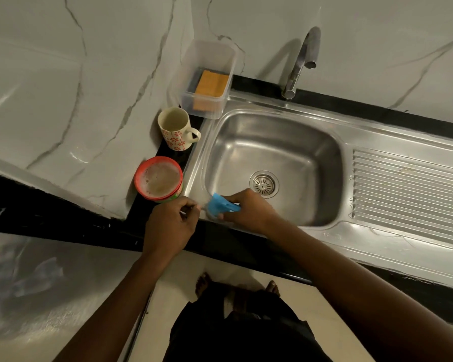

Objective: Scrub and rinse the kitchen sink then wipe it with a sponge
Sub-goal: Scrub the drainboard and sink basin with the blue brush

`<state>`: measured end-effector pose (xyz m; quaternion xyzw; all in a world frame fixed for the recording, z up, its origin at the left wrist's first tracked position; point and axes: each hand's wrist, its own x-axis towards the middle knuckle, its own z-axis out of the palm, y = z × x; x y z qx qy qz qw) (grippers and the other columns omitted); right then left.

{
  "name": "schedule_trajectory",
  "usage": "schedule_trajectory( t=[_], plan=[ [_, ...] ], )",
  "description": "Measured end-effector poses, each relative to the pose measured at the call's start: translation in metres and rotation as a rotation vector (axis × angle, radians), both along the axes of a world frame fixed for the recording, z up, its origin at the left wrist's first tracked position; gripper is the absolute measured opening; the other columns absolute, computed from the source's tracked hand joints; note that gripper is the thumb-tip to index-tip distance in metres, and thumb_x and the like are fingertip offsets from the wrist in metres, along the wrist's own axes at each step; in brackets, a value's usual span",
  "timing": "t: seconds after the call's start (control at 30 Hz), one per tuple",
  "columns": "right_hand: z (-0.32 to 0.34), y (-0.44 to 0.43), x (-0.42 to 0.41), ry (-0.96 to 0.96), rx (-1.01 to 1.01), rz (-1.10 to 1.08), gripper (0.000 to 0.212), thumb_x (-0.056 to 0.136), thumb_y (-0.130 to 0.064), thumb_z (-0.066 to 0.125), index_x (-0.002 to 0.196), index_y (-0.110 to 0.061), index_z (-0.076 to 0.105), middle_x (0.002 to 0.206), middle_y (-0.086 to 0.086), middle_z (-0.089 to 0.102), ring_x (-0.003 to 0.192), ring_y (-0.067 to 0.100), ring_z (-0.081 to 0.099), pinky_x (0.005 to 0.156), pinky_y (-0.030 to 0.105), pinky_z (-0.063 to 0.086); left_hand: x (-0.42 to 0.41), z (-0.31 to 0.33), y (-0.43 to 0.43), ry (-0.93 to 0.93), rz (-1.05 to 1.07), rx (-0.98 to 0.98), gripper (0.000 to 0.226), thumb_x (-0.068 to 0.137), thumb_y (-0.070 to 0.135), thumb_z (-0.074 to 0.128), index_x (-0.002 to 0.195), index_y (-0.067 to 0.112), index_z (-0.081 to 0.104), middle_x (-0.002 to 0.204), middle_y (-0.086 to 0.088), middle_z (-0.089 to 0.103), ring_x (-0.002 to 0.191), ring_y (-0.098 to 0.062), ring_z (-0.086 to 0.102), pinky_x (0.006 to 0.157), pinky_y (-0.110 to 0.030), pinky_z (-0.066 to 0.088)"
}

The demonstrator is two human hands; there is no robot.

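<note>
Gripping a blue scrubber (221, 205), the right hand (246, 210) works at the near-left corner of the sink (272, 142).

Right hand: fingers curled round the blue scrubber, which is pressed against the basin's front wall just below the rim and to the near left of the drain (264, 183). Left hand (170, 226): fingers curled, positioned at the sink's outer left edge, just beside the red tub (158, 180); whether it pinches anything cannot be told. The red tub holds a brownish, foamy mass and stands on the dark counter (115, 231). A floral mug (177, 129) stands upright behind the tub. An orange sponge (211, 83) lies inside a clear plastic box (207, 53) at the sink's far-left corner. The tap (302, 61) rises behind the basin. The ribbed drainboard (408, 184) lies to the right.
</note>
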<state>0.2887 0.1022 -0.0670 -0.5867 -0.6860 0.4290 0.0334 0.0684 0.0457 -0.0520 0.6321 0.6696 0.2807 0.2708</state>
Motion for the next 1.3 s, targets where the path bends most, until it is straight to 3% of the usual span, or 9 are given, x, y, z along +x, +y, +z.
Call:
schedule_trajectory(
  t=[0.13,0.27,0.4,0.57,0.77,0.93,1.07,1.2,1.3],
  plan=[
    [0.012,-0.016,0.097,-0.087,-0.033,0.073,0.044,0.084,-0.048,0.083,0.124,-0.031,0.075,0.109,-0.011,0.078,0.094,0.004,0.071,0.093,0.041,0.058,0.001,-0.001,0.003,-0.021,-0.004,-0.001,0.009,0.097,0.030,0.071,0.097,0.022,0.077,0.083,0.018,0.070,0.073,-0.002,0.066,0.067,-0.025,0.057],
    [0.028,-0.032,0.180,-0.139,-0.065,0.013,0.077,0.062,-0.085,0.074,0.116,-0.031,0.079,0.102,-0.017,0.079,0.089,0.009,0.074,0.090,0.046,0.060,0.009,0.000,0.003,-0.036,-0.012,-0.001,0.007,0.096,0.026,0.072,0.092,0.022,0.076,0.080,0.019,0.069,0.072,-0.003,0.066,0.065,-0.028,0.057],
    [0.022,-0.025,0.141,-0.132,-0.058,0.023,0.055,0.074,-0.062,0.081,0.121,-0.035,0.076,0.107,-0.015,0.078,0.093,0.005,0.072,0.093,0.043,0.059,0.020,0.001,0.004,-0.036,-0.056,0.003,0.006,0.096,0.023,0.072,0.092,0.021,0.076,0.080,0.017,0.070,0.072,-0.004,0.066,0.064,-0.028,0.058],
    [0.012,-0.025,0.047,-0.110,0.050,-0.010,0.056,0.085,-0.054,0.076,0.139,-0.046,0.061,0.118,-0.012,0.074,0.099,0.010,0.068,0.090,0.037,0.058,0.034,0.003,0.006,-0.008,-0.095,0.008,0.004,0.095,0.023,0.072,0.092,0.022,0.076,0.080,0.017,0.070,0.071,-0.003,0.065,0.063,-0.027,0.057],
    [0.021,-0.076,0.126,-0.101,0.022,-0.012,0.056,0.086,-0.062,0.072,0.138,-0.050,0.058,0.119,-0.018,0.073,0.099,-0.002,0.067,0.093,0.033,0.058,0.042,0.003,0.007,-0.014,-0.092,0.011,0.006,0.095,0.023,0.073,0.090,0.021,0.076,0.077,0.016,0.070,0.071,-0.002,0.065,0.062,-0.028,0.057],
    [0.028,-0.092,0.206,-0.200,0.018,-0.362,0.056,0.079,-0.063,0.078,0.123,-0.028,0.076,0.093,-0.012,0.076,0.077,0.005,0.068,0.071,0.025,0.055,0.050,0.002,0.003,-0.039,-0.114,0.018,0.007,0.095,0.021,0.072,0.089,0.019,0.077,0.075,0.015,0.070,0.068,-0.005,0.066,0.061,-0.032,0.059],
    [0.019,-0.069,0.164,-0.159,-0.005,-0.357,0.041,0.087,-0.049,0.080,0.118,-0.023,0.076,0.078,-0.015,0.066,0.062,-0.003,0.059,0.056,0.014,0.038,0.058,0.001,-0.002,-0.030,-0.167,0.016,0.011,0.097,0.023,0.071,0.088,0.020,0.076,0.073,0.015,0.069,0.066,-0.006,0.066,0.059,-0.030,0.058],
    [0.004,-0.054,0.093,-0.049,0.002,-0.291,0.047,0.085,-0.055,0.078,0.124,-0.029,0.074,0.093,-0.010,0.072,0.076,0.006,0.065,0.068,0.028,0.051,0.065,0.000,-0.002,0.004,-0.191,0.006,0.009,0.096,0.026,0.072,0.090,0.021,0.077,0.075,0.015,0.070,0.065,-0.003,0.065,0.061,-0.030,0.058],
    [0.009,-0.060,0.108,-0.077,-0.003,-0.258,0.048,0.084,-0.055,0.078,0.125,-0.031,0.073,0.097,-0.010,0.075,0.081,0.008,0.068,0.078,0.034,0.059,0.071,0.002,-0.002,0.007,-0.210,0.006,0.008,0.095,0.025,0.072,0.092,0.021,0.078,0.076,0.015,0.071,0.066,-0.003,0.066,0.062,-0.030,0.058]
  ],
)
